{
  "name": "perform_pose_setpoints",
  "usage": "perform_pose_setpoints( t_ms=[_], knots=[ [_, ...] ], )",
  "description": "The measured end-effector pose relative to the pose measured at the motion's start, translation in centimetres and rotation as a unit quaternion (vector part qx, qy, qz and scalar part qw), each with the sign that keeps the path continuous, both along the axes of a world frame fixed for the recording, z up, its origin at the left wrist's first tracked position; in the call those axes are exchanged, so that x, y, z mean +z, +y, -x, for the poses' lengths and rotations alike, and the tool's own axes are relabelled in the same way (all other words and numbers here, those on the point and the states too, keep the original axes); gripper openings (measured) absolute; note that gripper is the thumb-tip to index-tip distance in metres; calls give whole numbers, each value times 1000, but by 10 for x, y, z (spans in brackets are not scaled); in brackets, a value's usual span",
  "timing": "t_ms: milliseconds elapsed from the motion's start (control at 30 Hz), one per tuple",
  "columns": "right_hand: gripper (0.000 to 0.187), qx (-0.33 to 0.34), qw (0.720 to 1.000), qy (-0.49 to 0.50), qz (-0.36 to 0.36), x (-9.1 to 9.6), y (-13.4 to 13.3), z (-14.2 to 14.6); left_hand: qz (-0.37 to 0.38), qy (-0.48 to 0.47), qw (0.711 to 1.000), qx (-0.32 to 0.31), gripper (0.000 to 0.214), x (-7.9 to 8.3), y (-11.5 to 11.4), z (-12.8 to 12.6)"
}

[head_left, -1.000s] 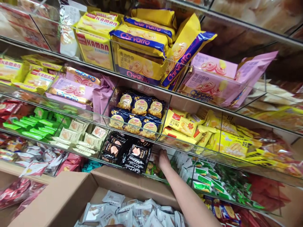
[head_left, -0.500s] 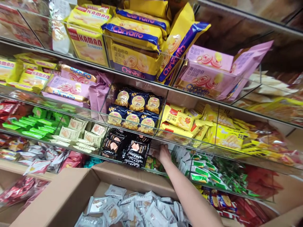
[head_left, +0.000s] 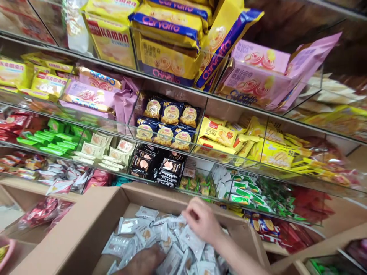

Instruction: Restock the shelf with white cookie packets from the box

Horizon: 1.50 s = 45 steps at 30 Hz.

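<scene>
An open cardboard box [head_left: 86, 225] below the shelves holds several small white-and-silver snack packets [head_left: 143, 231]. My right hand [head_left: 202, 221] is down in the box, knuckles up, with its fingers curled onto the packets at the far side of the pile. My left hand [head_left: 143, 262] lies low among the packets at the picture's bottom edge. It is dark and in shadow, and its fingers do not show clearly. Just beyond the box, a glass-fronted compartment holds small green-and-yellow packets [head_left: 197, 185], beside black packets [head_left: 169, 168].
Glass-fronted shelves rise behind the box in several tiers. They hold yellow and pink Carvalro biscuit bags [head_left: 172, 57], blue round-cookie packs [head_left: 169, 126], yellow packs [head_left: 223, 135], green bars [head_left: 51, 141] and green-white packets [head_left: 243, 191]. Red packets [head_left: 43, 212] lie lower left.
My right hand has pulled back out of the shelf compartment next to the black packets and dropped into the box. My left hand has come into view. The view has tilted down.
</scene>
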State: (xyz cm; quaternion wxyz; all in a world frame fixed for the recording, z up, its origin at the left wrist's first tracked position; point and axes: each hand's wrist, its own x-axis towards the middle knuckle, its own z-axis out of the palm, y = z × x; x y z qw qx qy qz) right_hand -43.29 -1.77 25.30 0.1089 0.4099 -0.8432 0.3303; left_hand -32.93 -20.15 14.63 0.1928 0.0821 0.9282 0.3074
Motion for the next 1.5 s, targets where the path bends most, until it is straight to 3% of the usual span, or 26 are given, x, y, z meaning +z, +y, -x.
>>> perform_pose_setpoints(
  t_ms=[67,133,233,300,367,467,600,733,833,933,1000,1100,1200,1267,1367,1500],
  knots=[
    [7,70,992,-68,-85,-21,5,-37,-50,20,998,16,30,8,5,0],
    [26,90,980,-121,-127,-44,7,-58,-82,25,996,40,22,13,8,4],
    [60,51,973,-207,-85,-69,7,-66,-141,2,987,76,35,18,9,12],
    [60,-2,960,-279,-6,-76,6,-62,-199,-17,975,100,39,24,7,14],
    [40,-41,943,-325,61,-73,6,-57,-257,-28,958,124,41,32,7,14],
    [17,-27,930,-354,92,-62,6,-55,-334,-38,930,150,43,45,9,11],
    [23,17,896,-423,132,-57,5,-59,-410,-52,892,182,45,52,13,10],
    [29,-22,873,-448,192,-66,3,-60,-441,-59,866,229,45,53,15,11],
    [27,-8,856,-477,198,-71,1,-58,-449,-55,857,245,46,54,16,11],
    [24,-4,881,-449,147,-63,1,-57,-457,-53,853,244,45,54,15,12],
    [19,-13,907,-408,104,-48,6,-56,-464,-44,850,246,45,54,10,14],
    [20,-34,920,-381,82,-11,22,-46,-403,24,886,230,42,54,-5,17],
    [29,-82,937,-312,133,27,41,-11,-227,144,946,181,29,55,-22,20],
    [29,-154,959,-198,128,41,47,26,-139,188,960,151,22,53,-29,22],
    [22,-261,961,-90,-32,38,39,84,-97,193,969,121,21,50,-32,23],
    [18,-236,958,-113,-115,15,3,137,-80,179,974,111,21,44,-31,21]
  ],
)
